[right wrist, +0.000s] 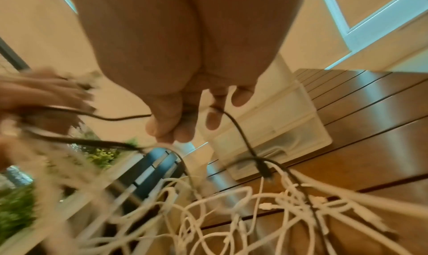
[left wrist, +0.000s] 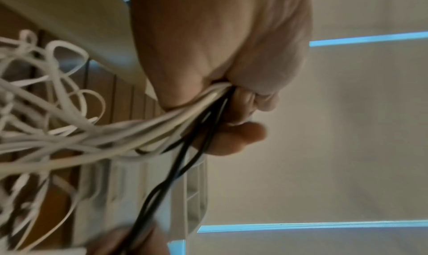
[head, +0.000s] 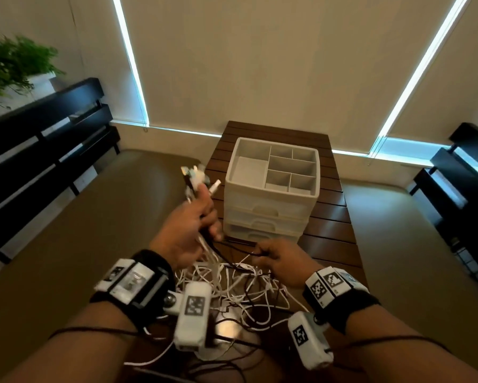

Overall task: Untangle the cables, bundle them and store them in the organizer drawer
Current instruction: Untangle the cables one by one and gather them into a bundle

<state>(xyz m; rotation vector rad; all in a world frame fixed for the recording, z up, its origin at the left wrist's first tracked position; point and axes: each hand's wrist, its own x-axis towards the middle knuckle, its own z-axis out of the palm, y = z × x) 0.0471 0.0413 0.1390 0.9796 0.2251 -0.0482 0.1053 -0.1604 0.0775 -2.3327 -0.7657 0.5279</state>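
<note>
A tangle of white and black cables lies on the near end of the slatted wooden table. My left hand is raised and grips a bunch of these cables, their plug ends sticking up above the fist. My right hand sits lower, in front of the organizer, and pinches a thin black cable that runs down into the tangle. The white organizer stands mid-table, with an open compartment tray on top and shut drawers below.
Tan cushioned seats flank the table on both sides. Dark slatted bench backs stand at far left and far right. A green plant is at the upper left. Blinds cover the windows behind.
</note>
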